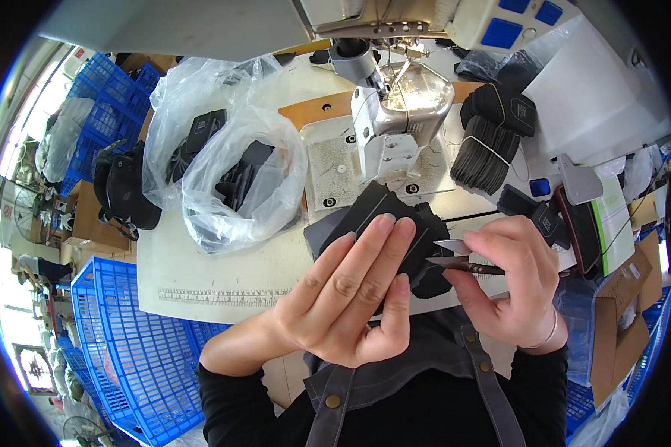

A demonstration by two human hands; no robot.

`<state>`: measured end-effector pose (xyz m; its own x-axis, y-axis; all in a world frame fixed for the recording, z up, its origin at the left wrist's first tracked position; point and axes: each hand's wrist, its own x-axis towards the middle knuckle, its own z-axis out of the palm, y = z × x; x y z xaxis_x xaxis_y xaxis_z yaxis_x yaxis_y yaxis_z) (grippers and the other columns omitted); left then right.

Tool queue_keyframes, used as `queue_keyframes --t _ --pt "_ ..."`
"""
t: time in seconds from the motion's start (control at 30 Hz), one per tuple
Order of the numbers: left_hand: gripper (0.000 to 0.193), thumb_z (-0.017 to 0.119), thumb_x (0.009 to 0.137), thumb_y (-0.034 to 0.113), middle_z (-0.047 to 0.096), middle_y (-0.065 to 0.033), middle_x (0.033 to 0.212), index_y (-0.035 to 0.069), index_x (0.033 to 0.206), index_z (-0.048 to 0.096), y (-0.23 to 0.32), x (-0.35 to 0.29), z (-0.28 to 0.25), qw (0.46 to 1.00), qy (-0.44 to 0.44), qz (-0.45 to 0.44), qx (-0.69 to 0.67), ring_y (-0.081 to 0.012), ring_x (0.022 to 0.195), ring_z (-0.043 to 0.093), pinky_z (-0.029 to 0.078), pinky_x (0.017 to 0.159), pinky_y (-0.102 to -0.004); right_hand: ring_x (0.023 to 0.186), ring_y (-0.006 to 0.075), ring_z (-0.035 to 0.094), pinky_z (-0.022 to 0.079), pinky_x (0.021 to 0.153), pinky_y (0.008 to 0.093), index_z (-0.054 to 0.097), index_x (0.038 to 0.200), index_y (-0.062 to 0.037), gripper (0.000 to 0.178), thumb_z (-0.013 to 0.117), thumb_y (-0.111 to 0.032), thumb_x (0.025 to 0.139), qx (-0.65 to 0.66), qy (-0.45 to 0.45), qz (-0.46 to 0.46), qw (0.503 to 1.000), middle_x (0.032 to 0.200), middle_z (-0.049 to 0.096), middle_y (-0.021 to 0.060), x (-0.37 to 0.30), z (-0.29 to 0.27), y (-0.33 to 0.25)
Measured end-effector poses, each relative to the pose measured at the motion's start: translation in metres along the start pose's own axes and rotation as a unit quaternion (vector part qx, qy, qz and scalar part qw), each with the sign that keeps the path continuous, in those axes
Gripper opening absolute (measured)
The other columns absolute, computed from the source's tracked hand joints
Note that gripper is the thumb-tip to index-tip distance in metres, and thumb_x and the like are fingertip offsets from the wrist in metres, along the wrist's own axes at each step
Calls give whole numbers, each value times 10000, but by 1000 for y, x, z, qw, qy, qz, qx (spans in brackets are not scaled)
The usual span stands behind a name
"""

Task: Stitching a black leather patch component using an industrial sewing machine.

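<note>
Black flat fabric pieces (373, 203) lie in an overlapping pile at the front of the white table, just before the sewing machine (404, 123). My left hand (343, 298) rests on them with its fingers stretched out, pressing from above and holding nothing. In my right hand (516, 272) is a pair of thread snips (462, 264), gripped between thumb and fingers. Their two blades stand apart and point left, at the right edge of the black pieces. Part of the pile is hidden under my left hand.
A clear plastic bag (265, 227) with black pieces stands left of the machine. To its right sit banded stacks of black pieces (486, 155). Blue plastic baskets (138, 357) flank the table, and a cardboard box (620, 328) is at the right. A ruler strip (216, 296) runs along the front edge.
</note>
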<state>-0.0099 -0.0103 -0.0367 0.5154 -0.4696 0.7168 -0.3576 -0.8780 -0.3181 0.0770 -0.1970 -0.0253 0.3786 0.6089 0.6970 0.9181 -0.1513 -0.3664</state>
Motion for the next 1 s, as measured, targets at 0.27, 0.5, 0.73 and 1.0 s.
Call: queue_keyframes --t 0.27,0.5,0.73,1.0 --pt "104 452 838 72 650 -170 913 68 812 352 -1 -1 1 1000 -1 6 -2 -270 918 624 472 784 -300 611 196 546 408 483 255 528 971 8 410 736 -12 618 130 -8 69 989 749 561 104 1 9 6" --pt "91 449 838 72 650 -169 912 63 823 360 0 1 0 1000 22 11 -4 -267 918 623 467 785 -303 652 109 529 392 495 223 506 991 10 324 687 -65 733 380 40 215 899 837 559 90 -7 16 2" --pt "77 438 839 79 649 -169 913 60 827 365 0 0 3 1000 5 22 -13 -270 922 621 466 796 -311 637 100 507 377 492 205 507 983 -3 346 709 -88 715 117 49 71 989 842 546 88 -12 18 9" --pt "48 412 857 37 652 -181 841 35 880 369 1 -1 4 999 -5 43 -18 -282 862 635 494 759 -322 516 44 378 310 420 170 405 1102 -25 327 419 -300 924 554 228 301 742 796 464 47 -3 13 22"
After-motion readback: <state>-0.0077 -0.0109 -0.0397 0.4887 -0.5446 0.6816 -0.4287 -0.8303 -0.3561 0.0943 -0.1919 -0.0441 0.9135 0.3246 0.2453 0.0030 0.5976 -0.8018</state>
